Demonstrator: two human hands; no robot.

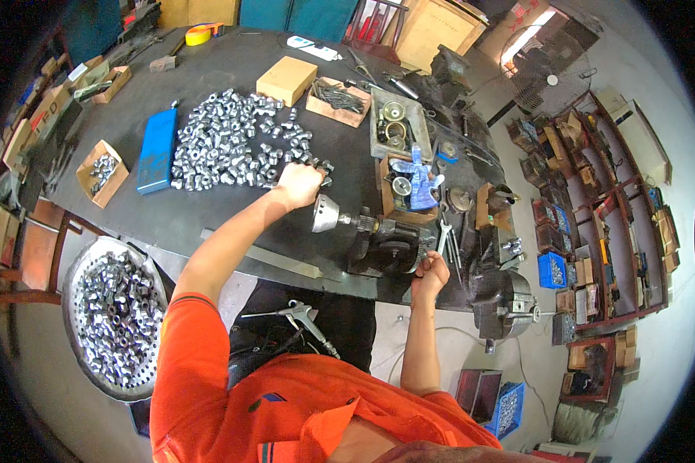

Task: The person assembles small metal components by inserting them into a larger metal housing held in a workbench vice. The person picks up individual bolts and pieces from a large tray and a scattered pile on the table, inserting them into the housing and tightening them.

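Observation:
My left hand [300, 186] is closed at the right edge of a pile of small shiny metal fittings [216, 139]. Bits of metal show by its fingertips, but what lies in the fingers is hidden. Just below and right of it is the silver chuck [326, 214] of a dark bench-mounted machine [390, 245]. With curled fingers, my right hand [430, 275] is at the right end of that machine; I cannot make out what it grips. Open-end wrenches [445, 241] lie just above the right hand.
A perforated round pan [71, 309] full of fittings stands lower left. On the bench are a blue box [157, 150], a yellowish block [286, 80] and a box with a blue glove [422, 179]. An air blow gun [305, 320] rests before me. At right is a vise [506, 301].

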